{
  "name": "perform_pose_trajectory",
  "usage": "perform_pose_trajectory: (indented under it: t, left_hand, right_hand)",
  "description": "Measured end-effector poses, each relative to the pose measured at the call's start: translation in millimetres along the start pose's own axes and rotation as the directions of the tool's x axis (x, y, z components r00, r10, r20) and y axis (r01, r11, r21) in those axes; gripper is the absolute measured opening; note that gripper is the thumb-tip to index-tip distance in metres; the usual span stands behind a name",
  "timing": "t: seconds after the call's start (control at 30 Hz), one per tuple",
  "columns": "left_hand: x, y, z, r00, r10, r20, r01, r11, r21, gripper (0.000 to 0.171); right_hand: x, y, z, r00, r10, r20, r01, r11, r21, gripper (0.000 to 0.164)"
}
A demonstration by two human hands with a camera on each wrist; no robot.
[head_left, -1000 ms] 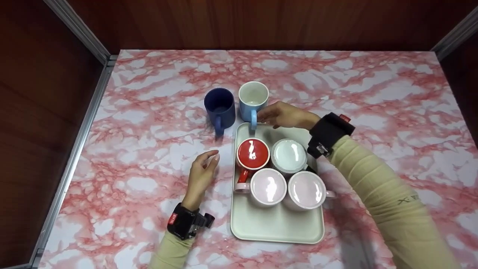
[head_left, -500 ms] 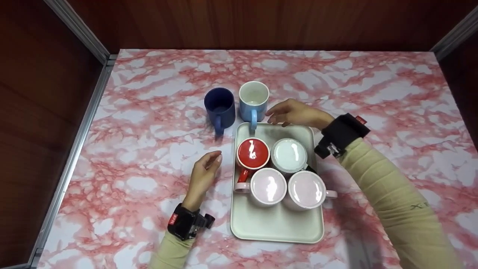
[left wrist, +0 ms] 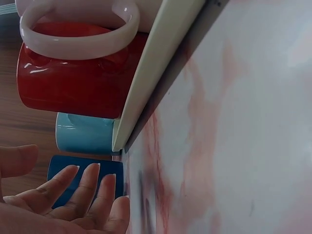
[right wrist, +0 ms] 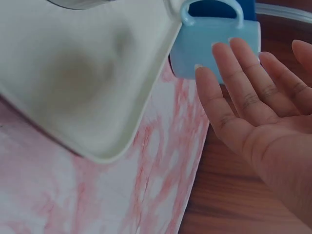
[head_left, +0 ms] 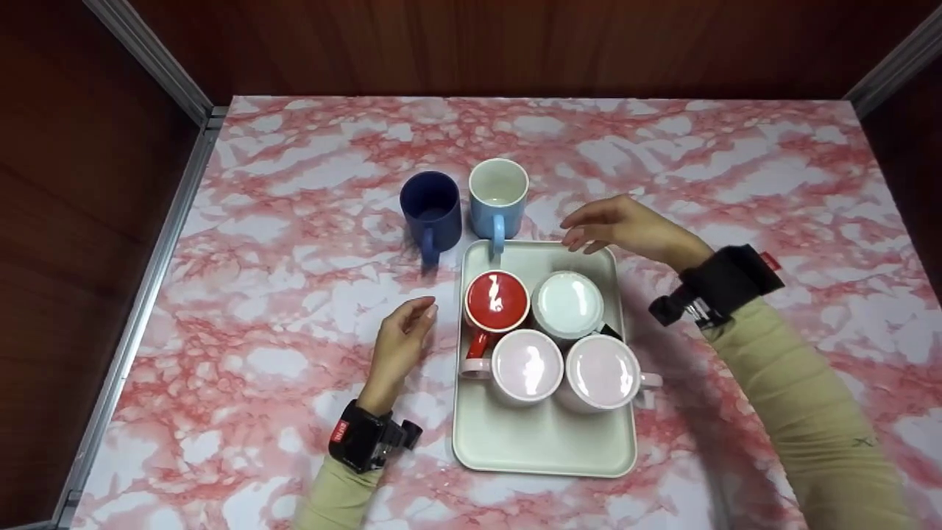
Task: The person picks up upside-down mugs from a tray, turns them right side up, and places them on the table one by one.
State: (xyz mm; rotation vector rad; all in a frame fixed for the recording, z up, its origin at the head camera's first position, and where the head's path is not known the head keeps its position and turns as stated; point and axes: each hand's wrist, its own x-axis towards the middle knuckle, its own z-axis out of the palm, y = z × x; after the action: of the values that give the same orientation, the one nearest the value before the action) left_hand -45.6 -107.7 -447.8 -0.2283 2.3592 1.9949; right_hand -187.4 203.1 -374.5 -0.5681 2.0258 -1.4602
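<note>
My right hand [head_left: 625, 228] hovers over the tray's far right corner, fingers loosely extended and holding nothing. Nearest to it stands the light blue mug [head_left: 498, 199], upright on the table just beyond the tray, its handle over the rim. Left of that mug is a dark blue mug [head_left: 431, 210], also upright. My left hand [head_left: 399, 346] rests idle left of the tray [head_left: 544, 449], fingers relaxed. On the tray sit upside-down mugs: a red mug [head_left: 497, 300], a white mug [head_left: 568, 303] and two pink mugs, the left pink mug [head_left: 528, 366] and the right pink mug [head_left: 603, 372].
The red-and-white marbled table [head_left: 294, 221] spreads around the tray. A dark wooden panel [head_left: 515, 48] bounds it at the back, and another panel [head_left: 88, 221] with a metal strip runs along the left.
My right hand has moved away from the light blue mug, to the right. The left hand and the mugs have stayed nearly still.
</note>
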Motion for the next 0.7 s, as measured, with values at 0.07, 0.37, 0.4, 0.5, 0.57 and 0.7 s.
perform_pose_trajectory:
  t: [0.07, 0.37, 0.4, 0.5, 0.57, 0.7]
  left_hand:
    - [0.1, 0.0, 0.0, 1.000, -0.001, 0.001, 0.001, 1.000, 0.004, 0.031]
    - [0.6, 1.3, -1.1, 1.000, -0.020, 0.008, 0.020, 1.000, 0.001, 0.032]
    - [0.6, 1.4, -1.4, 1.000, -0.026, 0.007, 0.026, 1.000, -0.005, 0.032]
    - [0.8, 0.7, -2.0, 0.999, -0.037, 0.002, 0.037, 0.999, -0.030, 0.032]
    - [0.8, 0.2, -2.5, 0.999, -0.042, -0.001, 0.042, 0.998, -0.049, 0.032]
    - [0.8, 0.0, -3.4, 0.999, -0.049, 0.000, 0.049, 0.998, -0.050, 0.033]
  right_hand:
    - [-8.1, 3.6, -2.5, 1.000, -0.029, -0.005, 0.029, 0.999, 0.019, 0.026]
    - [-43.2, 11.4, 1.7, 0.999, -0.033, 0.009, 0.033, 0.999, -0.005, 0.026]
    - [-46.4, 12.0, 3.3, 0.999, -0.035, 0.019, 0.035, 0.999, -0.017, 0.024]
    - [-55.2, 14.0, 8.2, 0.998, -0.050, 0.050, 0.052, 0.997, -0.050, 0.021]
    - [-60.2, 15.6, 11.0, 0.996, -0.060, 0.068, 0.064, 0.996, -0.059, 0.019]
    - [-69.6, 18.6, 14.7, 0.993, -0.078, 0.091, 0.085, 0.993, -0.084, 0.016]
